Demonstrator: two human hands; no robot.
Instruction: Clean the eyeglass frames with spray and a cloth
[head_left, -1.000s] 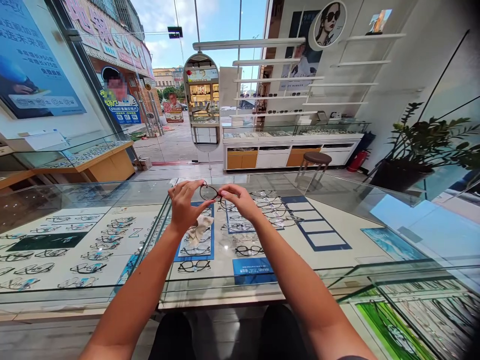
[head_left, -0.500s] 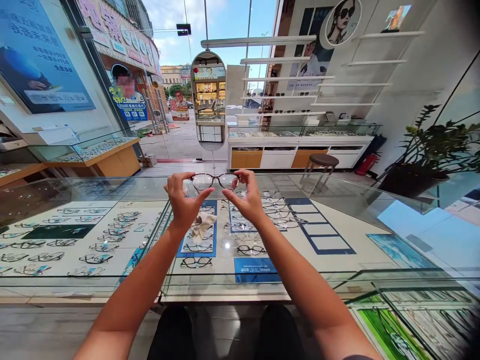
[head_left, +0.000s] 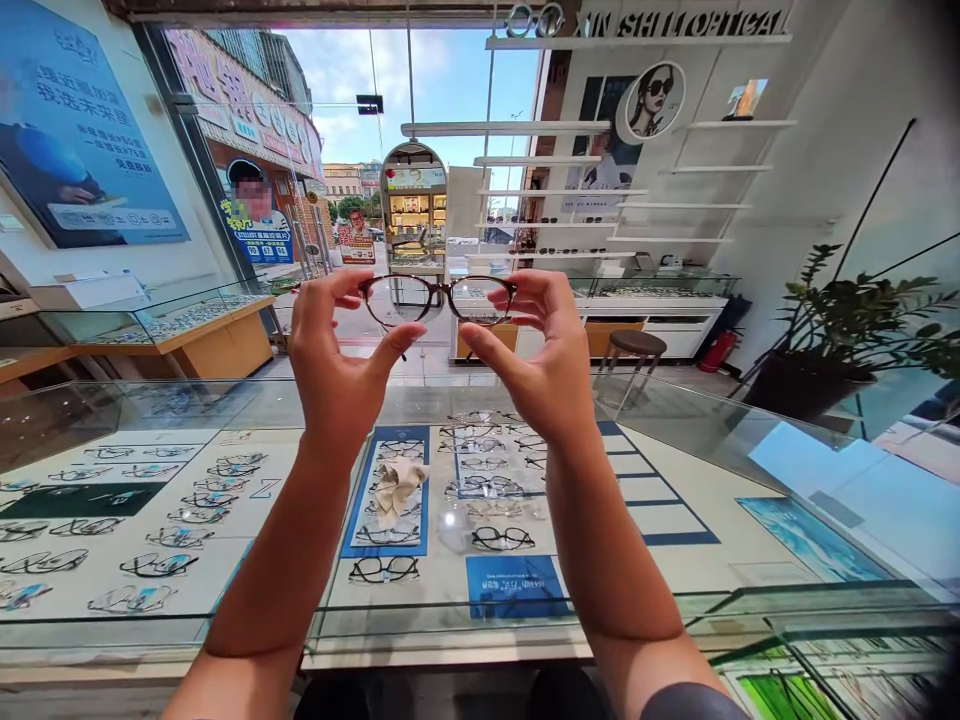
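Observation:
A pair of dark-framed eyeglasses (head_left: 441,296) is held up in front of me, above the glass display case (head_left: 420,640). My left hand (head_left: 337,360) pinches the frame's left end between thumb and fingers. The opposite end is gripped the same way by my right hand (head_left: 536,355). Through the clear lenses the mirror and shop behind are visible. Lower down, a crumpled beige cloth (head_left: 399,486) lies on the case over a blue-bordered tray (head_left: 386,545) with several frames. Black-rimmed eyeglasses (head_left: 383,569) and another dark pair (head_left: 502,538) sit in front of it.
Rows of eyeglasses (head_left: 180,537) fill the case's left side. A blue card (head_left: 517,585) lies near its front edge. Beyond are an oval standing mirror (head_left: 415,215), a round stool (head_left: 636,345), a potted plant (head_left: 810,375) and wall shelves (head_left: 555,161).
Both hands have lifted the eyeglasses higher and brought them closer to my face. The view has tilted upward a little, showing lettering at the top of the wall.

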